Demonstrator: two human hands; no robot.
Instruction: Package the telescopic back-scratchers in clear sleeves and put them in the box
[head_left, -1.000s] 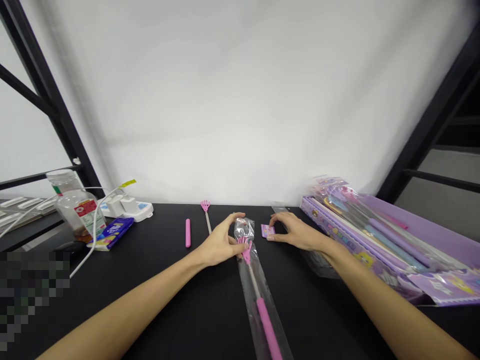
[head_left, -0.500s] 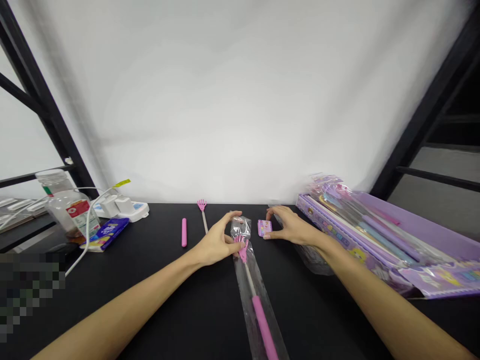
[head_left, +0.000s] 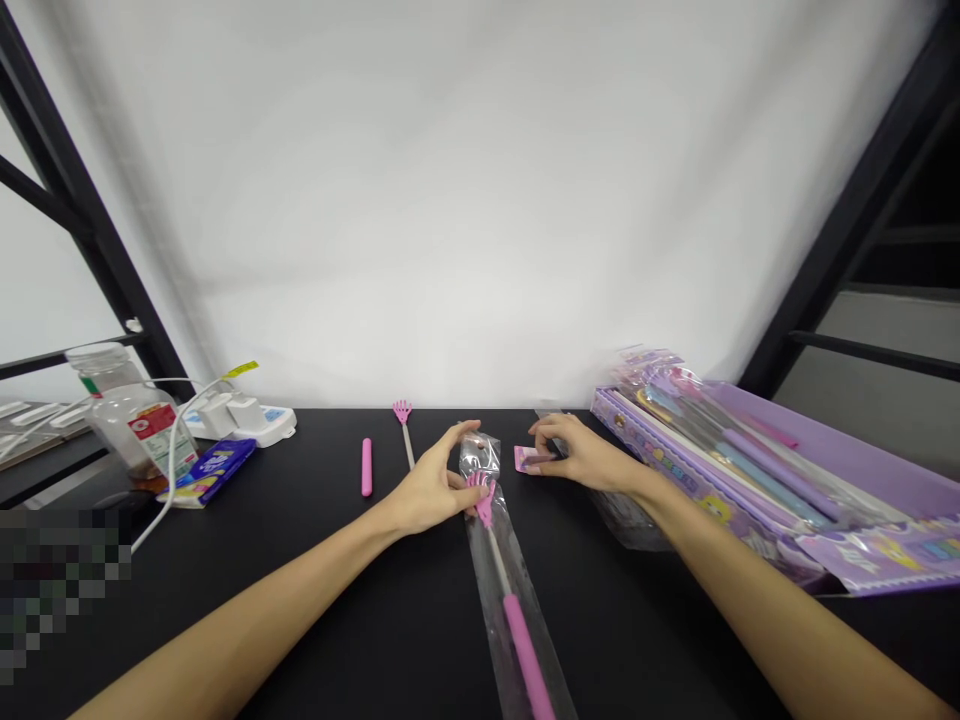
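A pink back scratcher (head_left: 495,570) with a hand-shaped head lies inside a clear plastic bag (head_left: 484,452) in front of me. My left hand (head_left: 435,487) grips the bag at the scratcher's head, its thumb over the pink fingers and its index finger stretched towards the bag's top. To the right, my right hand (head_left: 574,450) pinches the edge of a small pink and purple printed card (head_left: 527,459) at the table surface. Behind my left hand lies an unbagged pink back scratcher (head_left: 405,425), its lower part hidden. Left of that is a loose pink handle (head_left: 367,467).
A purple display box (head_left: 705,500) of bagged scratchers stands at the right, with an empty clear bag (head_left: 630,520) beside it under my right forearm. At the left are a plastic jar (head_left: 139,420), a blue packet (head_left: 217,468) and a white power strip (head_left: 274,425) with cables.
My right fingers have curled in over the small card, covering more of its right side. My left hand and the bagged back scratcher have hardly moved.
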